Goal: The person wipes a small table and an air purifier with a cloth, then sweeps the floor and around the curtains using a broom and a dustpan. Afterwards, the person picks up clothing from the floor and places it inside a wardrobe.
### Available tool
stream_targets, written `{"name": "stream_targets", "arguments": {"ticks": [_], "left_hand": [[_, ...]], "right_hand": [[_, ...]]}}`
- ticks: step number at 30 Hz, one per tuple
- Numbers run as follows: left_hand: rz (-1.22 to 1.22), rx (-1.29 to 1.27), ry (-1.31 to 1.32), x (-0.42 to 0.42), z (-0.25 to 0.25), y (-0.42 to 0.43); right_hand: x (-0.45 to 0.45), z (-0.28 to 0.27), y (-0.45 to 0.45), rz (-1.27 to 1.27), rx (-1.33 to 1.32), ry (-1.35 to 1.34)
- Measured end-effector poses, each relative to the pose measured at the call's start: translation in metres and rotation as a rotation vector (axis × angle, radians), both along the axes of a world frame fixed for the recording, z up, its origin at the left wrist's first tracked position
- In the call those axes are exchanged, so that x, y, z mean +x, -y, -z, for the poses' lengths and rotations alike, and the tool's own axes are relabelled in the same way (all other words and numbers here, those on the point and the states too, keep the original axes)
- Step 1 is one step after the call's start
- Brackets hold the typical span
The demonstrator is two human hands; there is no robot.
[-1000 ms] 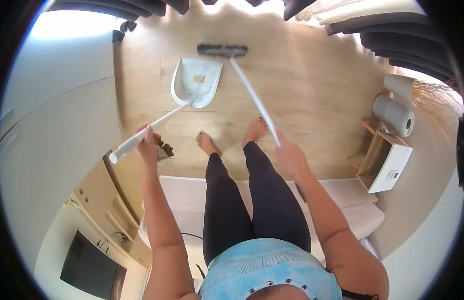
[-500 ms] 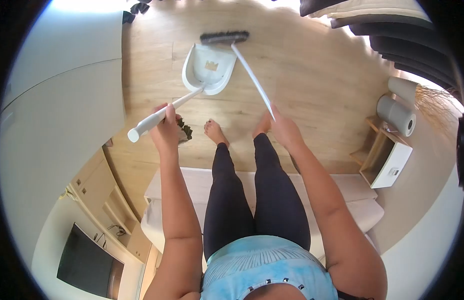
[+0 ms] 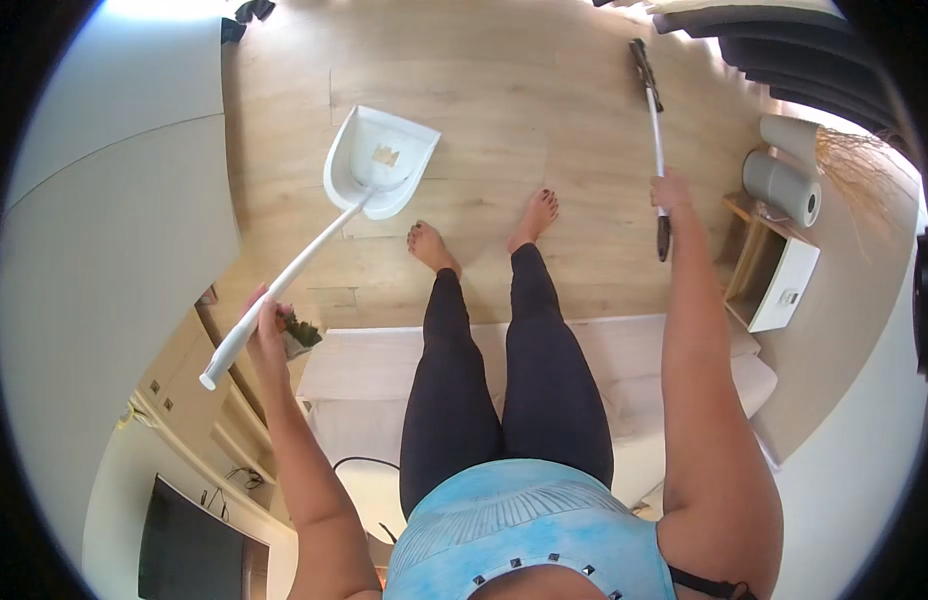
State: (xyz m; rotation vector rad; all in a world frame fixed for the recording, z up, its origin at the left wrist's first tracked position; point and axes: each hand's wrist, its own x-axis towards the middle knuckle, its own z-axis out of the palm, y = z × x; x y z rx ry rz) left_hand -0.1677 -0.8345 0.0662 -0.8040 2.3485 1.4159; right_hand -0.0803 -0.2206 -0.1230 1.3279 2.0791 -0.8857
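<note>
My left hand (image 3: 268, 312) is closed round the white handle of a long-handled dustpan (image 3: 412, 140). The pan is over the wooden floor ahead of my feet, with a small tan patch on its inside; I cannot tell if it touches the floor. My right hand (image 3: 670, 190) grips the pale pole of a broom (image 3: 655, 125), off to the right. The broom's dark bristle head points away from me, near the dark curtains. Its black grip end sticks out below my hand, toward me. Dustpan and broom are well apart.
To the right, a small wooden cabinet (image 3: 769, 265) stands beside a grey roll (image 3: 781, 188) and dried stalks. A potted plant (image 3: 302, 330) is by my left hand. Behind my legs is a pale sofa (image 3: 359, 362). Dark curtains (image 3: 784, 45) hang at upper right; white panels line the left.
My right hand has swung the broom away from the dustpan, far to the right, and now holds it lower on the pole. My left hand has drawn the dustpan left and toward me.
</note>
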Motion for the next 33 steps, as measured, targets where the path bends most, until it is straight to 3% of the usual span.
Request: {"name": "stream_targets", "arguments": {"ticks": [1,2,3,4,5,6,7,9,10,12,13,15,17,20,21,22,24,26,28,29,30,31,32,33], "left_hand": [[0.006,0.002,0.01,0.006,0.001,0.015],[0.056,-0.018,0.024,0.012,0.003,0.03],[0.106,-0.032,0.024,0.015,0.009,0.04],[0.119,-0.021,-0.024,0.021,0.013,0.048],[0.116,-0.01,-0.023,0.025,0.015,0.053],[0.117,-0.027,-0.028,0.027,0.015,0.059],[0.12,-0.048,-0.033,0.029,0.016,0.063],[0.151,-0.051,-0.023,0.035,0.02,0.078],[0.181,-0.058,-0.021,0.036,0.021,0.087],[0.157,-0.063,-0.01,0.035,0.019,0.095],[0.13,-0.069,0.01,0.037,0.017,0.1],[0.055,-0.092,0.037,0.044,0.011,0.116],[-0.013,-0.099,0.059,0.051,0.007,0.128],[-0.086,-0.08,0.102,0.069,0.002,0.152],[-0.099,-0.08,0.093,0.074,0.001,0.158],[-0.124,-0.068,0.095,0.078,-0.001,0.162],[-0.164,-0.059,0.092,0.086,-0.003,0.168],[-0.189,-0.129,0.093,0.09,-0.006,0.176],[-0.234,-0.095,0.079,0.102,0.002,0.193],[-0.273,-0.059,0.052,0.105,0.006,0.199],[-0.265,-0.066,0.061,0.107,0.004,0.2],[-0.279,-0.061,0.057,0.108,0.007,0.204],[-0.306,-0.021,0.067,0.112,0.011,0.21],[-0.332,0.019,0.081,0.118,0.013,0.213]], "right_hand": [[0.015,0.016,0.003,-0.071,0.005,0.045],[0.017,-0.01,0.047,-0.259,0.115,0.042],[0.014,-0.061,0.112,-0.098,0.061,0.017],[0.049,-0.046,0.144,-0.247,0.158,-0.131],[0.041,-0.1,0.203,-0.14,0.005,0.041],[0.039,-0.138,0.25,-0.24,-0.04,0.239],[0.084,-0.125,0.284,-0.227,-0.056,-0.051],[0.084,-0.173,0.326,-0.333,-0.343,0.133],[0.07,-0.197,0.331,-0.333,-0.342,0.131],[0.044,-0.231,0.336,-0.214,-0.647,0.36],[0.055,-0.216,0.331,-0.228,-0.651,0.357],[0.089,-0.176,0.305,-0.539,-0.189,-0.406],[0.021,-0.191,0.273,-0.304,-0.136,0.078],[-0.048,-0.111,0.205,-0.29,0.113,-0.093],[-0.074,-0.067,0.169,-0.441,0.204,-0.15],[-0.111,-0.06,0.158,-0.34,0.121,-0.022],[-0.16,-0.044,0.158,-0.261,0.077,-0.011],[-0.179,-0.013,0.182,-0.47,0.213,-0.007],[-0.141,0.003,0.238,-0.402,0.225,-0.288],[-0.117,0.032,0.248,-0.39,0.094,-0.005],[-0.085,-0.011,0.301,-0.14,-0.006,0.028],[-0.064,-0.065,0.343,-0.212,-0.176,0.155],[-0.01,-0.053,0.366,-0.795,0.108,0.084],[0.003,-0.109,0.391,-0.573,-0.238,0.141]]}}
